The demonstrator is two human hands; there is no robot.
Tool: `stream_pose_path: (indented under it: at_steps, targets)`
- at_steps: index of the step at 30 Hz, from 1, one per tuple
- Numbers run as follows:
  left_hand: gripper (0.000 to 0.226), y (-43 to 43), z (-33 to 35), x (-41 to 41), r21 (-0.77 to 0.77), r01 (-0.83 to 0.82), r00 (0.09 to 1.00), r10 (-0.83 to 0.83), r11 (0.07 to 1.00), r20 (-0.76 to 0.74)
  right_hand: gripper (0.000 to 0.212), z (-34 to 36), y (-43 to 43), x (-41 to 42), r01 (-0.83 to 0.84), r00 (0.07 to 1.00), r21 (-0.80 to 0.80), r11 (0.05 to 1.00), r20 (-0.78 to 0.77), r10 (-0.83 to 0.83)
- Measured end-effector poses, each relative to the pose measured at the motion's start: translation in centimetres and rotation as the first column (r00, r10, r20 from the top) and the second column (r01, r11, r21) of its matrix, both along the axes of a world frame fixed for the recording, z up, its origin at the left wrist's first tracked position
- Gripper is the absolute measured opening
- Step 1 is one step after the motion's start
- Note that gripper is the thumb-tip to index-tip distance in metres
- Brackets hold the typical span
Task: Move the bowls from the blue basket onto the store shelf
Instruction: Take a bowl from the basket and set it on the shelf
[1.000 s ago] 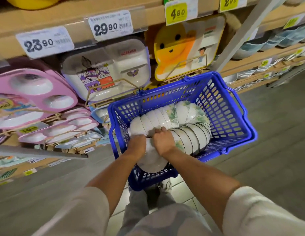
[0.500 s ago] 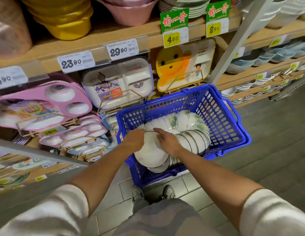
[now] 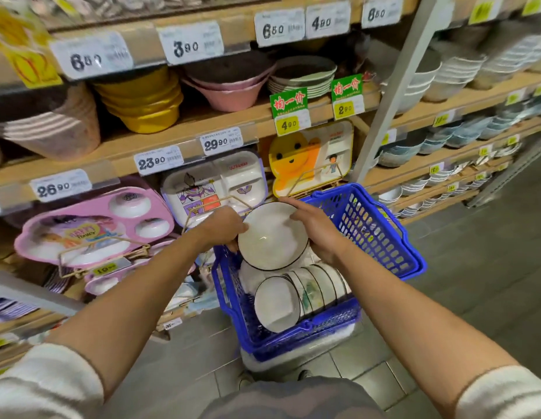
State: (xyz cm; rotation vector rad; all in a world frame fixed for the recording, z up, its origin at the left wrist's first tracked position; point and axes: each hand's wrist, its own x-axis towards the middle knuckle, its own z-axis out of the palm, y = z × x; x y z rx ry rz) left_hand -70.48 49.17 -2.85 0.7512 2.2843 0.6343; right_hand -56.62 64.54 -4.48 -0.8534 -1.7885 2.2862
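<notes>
A white bowl with a dark rim [image 3: 270,235] is held above the blue basket [image 3: 375,234], its inside facing me. My left hand [image 3: 222,226] grips its left rim and my right hand [image 3: 316,228] grips its right rim. It may be a small stack; I cannot tell how many. Below it, several more white bowls [image 3: 296,293] lie on their sides in a curved row inside the basket. The wooden store shelf [image 3: 184,140] rises right behind the basket.
Pink [image 3: 93,225] and white [image 3: 214,184] divided children's trays stand on wire racks at hand height. Yellow [image 3: 142,101], pink [image 3: 230,83] and striped bowls fill the shelf above. A grey upright post [image 3: 387,98] stands at the right, with more bowl stacks beyond. Tiled floor lies below.
Both hands have lifted the white bowl up out of the row in the basket toward the shelf. My view has tilted upward, showing higher shelves.
</notes>
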Motion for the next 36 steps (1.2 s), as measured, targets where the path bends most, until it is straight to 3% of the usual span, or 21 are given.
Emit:
stream_pose_path:
  at_steps: [5,9,12,15,17,20,24,27,36]
  targets:
    - [0.031,-0.2,2.2,0.0,0.258,-0.058,0.997,0.045,0.965,0.055,0.054,4.0,-0.3,0.3,0.128,0.992,0.004,0.992,0.006,-0.128]
    - [0.02,0.7,3.7,1.3,0.489,-0.282,0.952,0.178,0.825,0.249,0.052,6.9,-0.1,1.1,0.23,0.972,-0.051,0.972,-0.045,-0.232]
    - [0.015,2.0,4.3,3.3,0.541,-0.438,0.862,0.163,0.718,0.481,0.052,8.7,0.4,2.1,0.332,0.937,-0.137,0.933,-0.063,-0.343]
    - [0.032,3.8,5.4,6.0,0.554,-0.598,0.701,0.044,0.579,0.712,0.051,10.2,1.0,3.3,0.394,0.905,-0.197,0.898,-0.088,-0.416]
    - [0.032,5.2,6.6,7.7,0.536,-0.691,0.625,0.028,0.485,0.78,0.049,11.1,1.5,4.2,0.418,0.89,-0.207,0.884,-0.101,-0.445]
    - [0.029,7.2,8.2,10.0,0.515,-0.753,0.586,0.06,0.409,0.808,0.047,12.2,2.8,6.1,0.418,0.88,-0.217,0.882,-0.142,-0.452]
    - [0.024,10.9,10.0,13.4,0.529,-0.75,0.601,0.075,0.397,0.795,0.047,13.2,5.5,9.6,0.45,0.852,-0.222,0.865,-0.183,-0.49]
    - [0.032,14.7,10.5,17.0,0.536,-0.739,0.61,0.066,0.408,0.79,0.045,13.3,8.3,13.1,0.492,0.82,-0.188,0.85,-0.227,-0.525]
    - [0.029,28.8,12.9,28.4,0.522,-0.682,0.587,-0.043,0.513,0.809,0.047,15.1,20.2,26.4,0.621,0.742,-0.049,0.782,-0.282,-0.608]
